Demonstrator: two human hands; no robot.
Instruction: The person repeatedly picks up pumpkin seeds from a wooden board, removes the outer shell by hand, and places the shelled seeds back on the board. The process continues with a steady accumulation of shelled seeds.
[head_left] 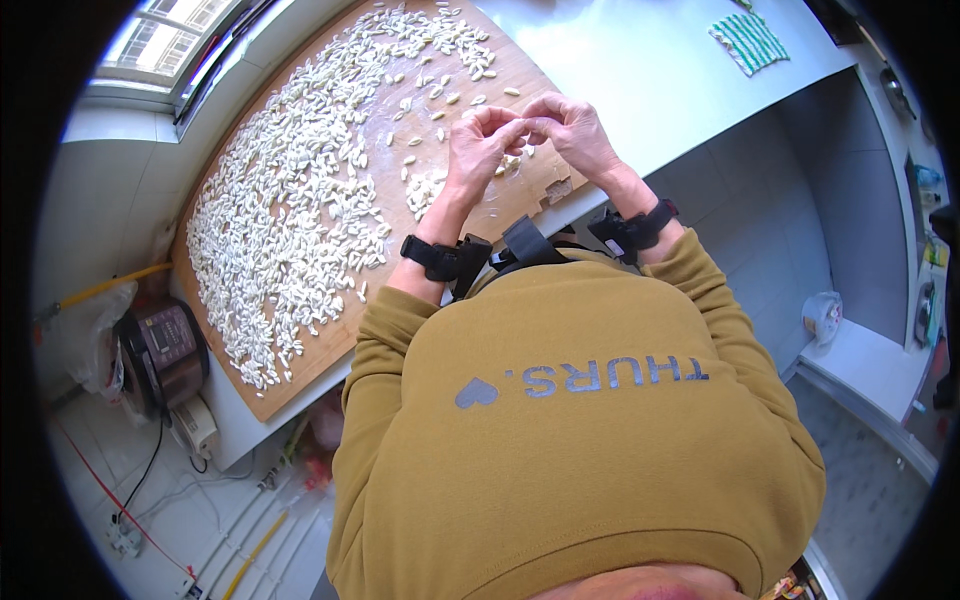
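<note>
A large wooden board [405, 260] bears several small white oval pieces of what looks like dough [300, 200], spread thickly over its left and upper parts, with a looser scatter near my hands. My left hand [478, 150] and my right hand [570, 135] meet above the board's right part, fingertips touching and curled in a pinch. Whatever is between the fingers is hidden or too small to make out. A black strap device sits on each wrist, and I wear an olive sweatshirt.
A white counter [630, 70] adjoins the board, with a green striped cloth [748, 42] on it. At left are a window [145, 45], a dark appliance [165, 350], cords and pipes. At right are an open recess and a low ledge [855, 370] with a plastic bag [822, 315].
</note>
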